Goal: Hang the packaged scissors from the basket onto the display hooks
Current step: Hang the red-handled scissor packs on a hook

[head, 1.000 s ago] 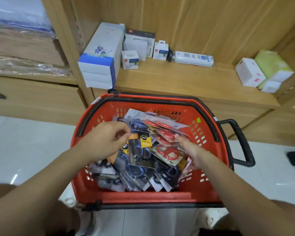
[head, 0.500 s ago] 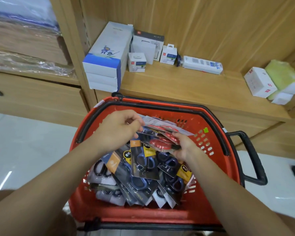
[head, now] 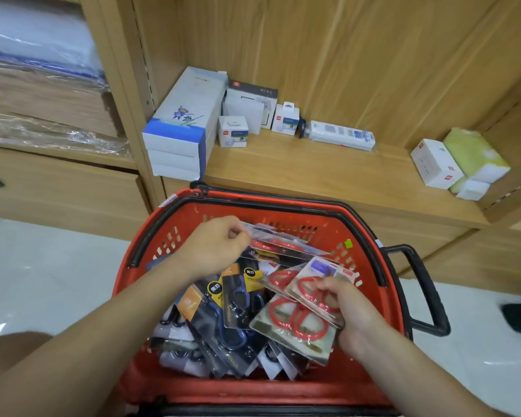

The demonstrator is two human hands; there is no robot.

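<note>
The right hand (head: 348, 314), lower right of centre, has its fingers curled round two fanned packs of red-handled scissors (head: 298, 322). The left hand (head: 214, 248), at centre, pinches the end of a flat stack of red scissor packs (head: 283, 246); the number in that stack is hard to make out. Both hands are over a red basket (head: 253, 386) with black handles. In it, dark-handled scissor packs (head: 233, 308) lie heaped and overlapping, too many hidden to count. Above, a wooden shelf (head: 328, 173) carries three stacked blue-and-white boxes (head: 178, 136), with small white boxes (head: 232, 135) just beside them.
</note>
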